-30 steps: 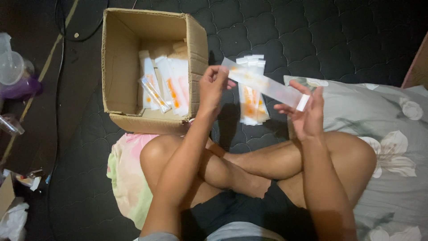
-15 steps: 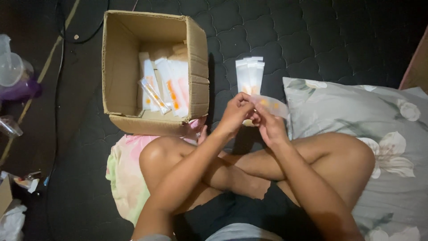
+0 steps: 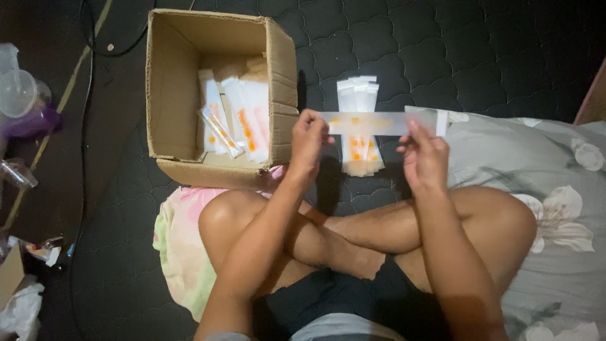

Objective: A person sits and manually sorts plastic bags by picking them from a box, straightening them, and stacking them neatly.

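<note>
I hold a long clear plastic packet (image 3: pixel 372 123) with orange pieces inside, stretched level between both hands. My left hand (image 3: pixel 308 140) pinches its left end and my right hand (image 3: pixel 421 155) pinches its right end, near a white strip. Right under it a small stack of similar packets (image 3: pixel 358 95) lies on the dark quilted mattress. An open cardboard box (image 3: pixel 165 95) with several more packets in it stands to the left, close to my left hand.
I sit cross-legged; my knees are below the hands. A grey floral pillow (image 3: pixel 555 189) lies at the right, a pastel cloth (image 3: pixel 180 246) under my left leg. Clear plastic cups (image 3: pixel 16 88), a cable and clutter sit at the far left.
My hands came together near the stack half a second ago, then spread apart. The packet is now pulled out flat between them, over the stack.
</note>
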